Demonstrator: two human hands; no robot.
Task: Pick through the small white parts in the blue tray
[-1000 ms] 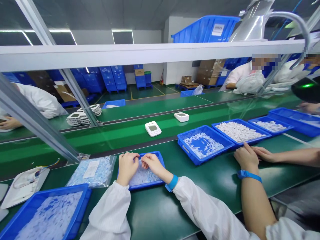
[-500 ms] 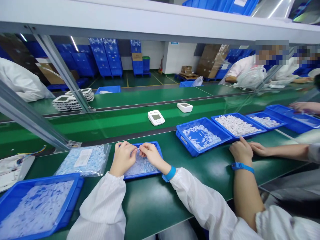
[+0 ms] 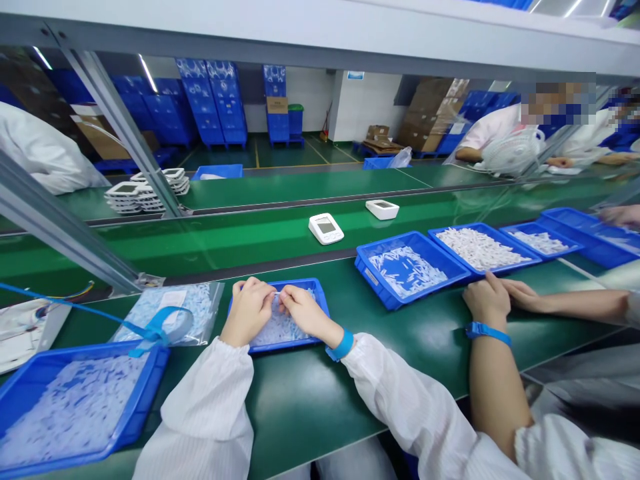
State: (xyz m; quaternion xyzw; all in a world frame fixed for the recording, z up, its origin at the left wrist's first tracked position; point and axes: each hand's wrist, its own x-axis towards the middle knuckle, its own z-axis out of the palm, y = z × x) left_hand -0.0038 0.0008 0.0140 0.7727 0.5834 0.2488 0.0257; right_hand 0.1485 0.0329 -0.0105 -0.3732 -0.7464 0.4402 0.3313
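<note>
Fingers of my left hand [image 3: 249, 312] are bent in a pinch above a small blue tray [image 3: 323, 303]. Facing it closely, my right hand [image 3: 306, 312], with a blue wristband [image 3: 341, 345], also pinches with thumb and forefinger. Whatever lies between the fingertips is too small and too covered to make out. Under the hands, the tray holds many small whitish-blue pieces [image 3: 283, 332], partly hidden by my fingers. A sealed plastic bag [image 3: 203, 303] of similar pieces lies left of the tray.
A larger blue tray [image 3: 163, 363] of pieces stands at left, with a light-blue strap [image 3: 155, 331] over its corner. Further blue trays [image 3: 367, 273] line the right. A co-worker's hand [image 3: 487, 300] rests near them. White display devices [image 3: 326, 229] sit on the green belt [image 3: 240, 247].
A light-blue strap has come into view over the left tray and bag. The white devices have shifted right along the belt. My hands keep nearly the same pinch.
</note>
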